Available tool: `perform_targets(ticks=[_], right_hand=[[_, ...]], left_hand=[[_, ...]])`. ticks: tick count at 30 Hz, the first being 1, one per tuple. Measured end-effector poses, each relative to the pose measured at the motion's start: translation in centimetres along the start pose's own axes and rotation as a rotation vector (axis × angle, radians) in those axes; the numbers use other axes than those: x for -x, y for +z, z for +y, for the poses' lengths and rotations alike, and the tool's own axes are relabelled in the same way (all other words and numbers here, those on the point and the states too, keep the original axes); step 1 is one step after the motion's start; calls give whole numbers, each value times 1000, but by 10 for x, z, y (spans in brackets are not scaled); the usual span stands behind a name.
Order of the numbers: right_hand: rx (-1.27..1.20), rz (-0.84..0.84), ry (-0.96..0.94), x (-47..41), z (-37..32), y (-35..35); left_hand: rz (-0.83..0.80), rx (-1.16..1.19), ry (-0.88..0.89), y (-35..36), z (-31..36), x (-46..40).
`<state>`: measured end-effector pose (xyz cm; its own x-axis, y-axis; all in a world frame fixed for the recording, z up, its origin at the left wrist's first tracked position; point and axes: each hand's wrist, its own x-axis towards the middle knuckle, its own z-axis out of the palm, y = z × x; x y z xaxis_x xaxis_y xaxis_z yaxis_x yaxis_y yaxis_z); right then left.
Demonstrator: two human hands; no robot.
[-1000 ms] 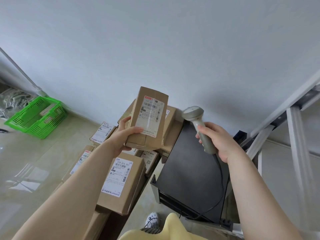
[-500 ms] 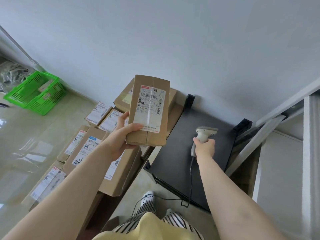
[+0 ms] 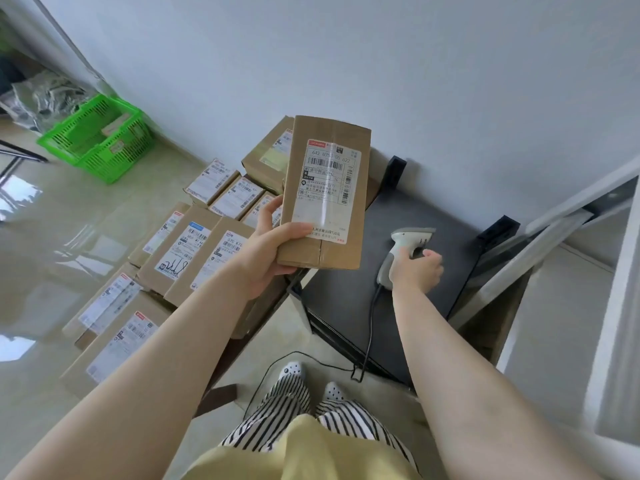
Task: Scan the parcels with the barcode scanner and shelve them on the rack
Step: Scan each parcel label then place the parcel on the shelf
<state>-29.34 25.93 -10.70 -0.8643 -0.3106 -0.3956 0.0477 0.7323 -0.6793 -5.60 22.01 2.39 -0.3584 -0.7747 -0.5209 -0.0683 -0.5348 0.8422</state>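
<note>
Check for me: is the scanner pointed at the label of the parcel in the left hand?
No, the scanner lies low on the black table under the right hand, away from the parcel.

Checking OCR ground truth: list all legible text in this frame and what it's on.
"642 0753 00 022", last digits unsure: label of the held parcel, gripped by the left hand.
"570 K7", cut off by the arm: label on a stacked parcel.
All other print, barcodes and the remaining parcel labels: too small or blurred.
</note>
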Motion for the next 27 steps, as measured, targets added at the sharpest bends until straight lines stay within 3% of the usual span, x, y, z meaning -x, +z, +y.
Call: perform_targets(ticks=[2,5,9,11,17,27], right_hand=[[-152,-24,-40,18,-15,-9],[-525,-342,-75,61,-36,-31],[-517,-788,-132,119,-32,-67],[-481,-925,-156,144,-14,-83],[-469,-988,-55,221,80,-127],[-446,-879,159,308,241,-190]], left_hand=[[17,5,14,3,-3,8],[48,18,28,7,-5,19],[23,14,62,11,-12,40],[-18,-14,86,13,-21,59],[-149,-57,36,3,-94,143],[-316,-169,-234,8,-215,259]])
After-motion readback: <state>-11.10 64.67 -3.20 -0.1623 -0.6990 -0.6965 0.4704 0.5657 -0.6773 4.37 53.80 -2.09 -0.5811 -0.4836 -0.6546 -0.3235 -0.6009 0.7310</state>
